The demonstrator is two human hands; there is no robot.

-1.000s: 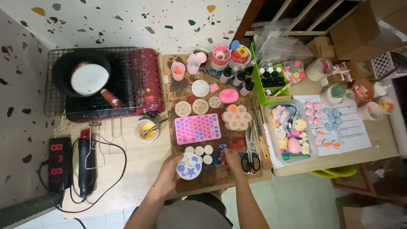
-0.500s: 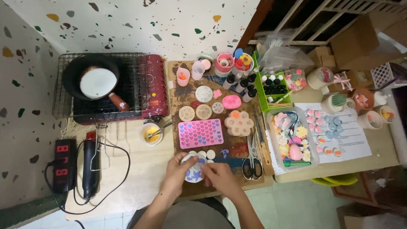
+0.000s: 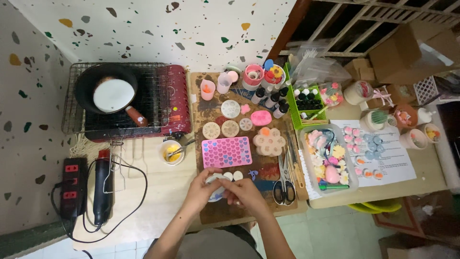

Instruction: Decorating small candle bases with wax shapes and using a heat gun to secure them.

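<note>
Both hands — left hand [image 3: 200, 191], right hand [image 3: 245, 193] — are covering most of the round white mould [image 3: 214, 188]; its cavities are lying hidden, and both forearms are running off the bottom edge.

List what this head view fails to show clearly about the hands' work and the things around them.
- Round white mould: mostly hidden by left hand and right hand.
- Pan: white lid covers its contents.
- Sheet: print too small.
- Small pieces on it: too small to identify.
</note>
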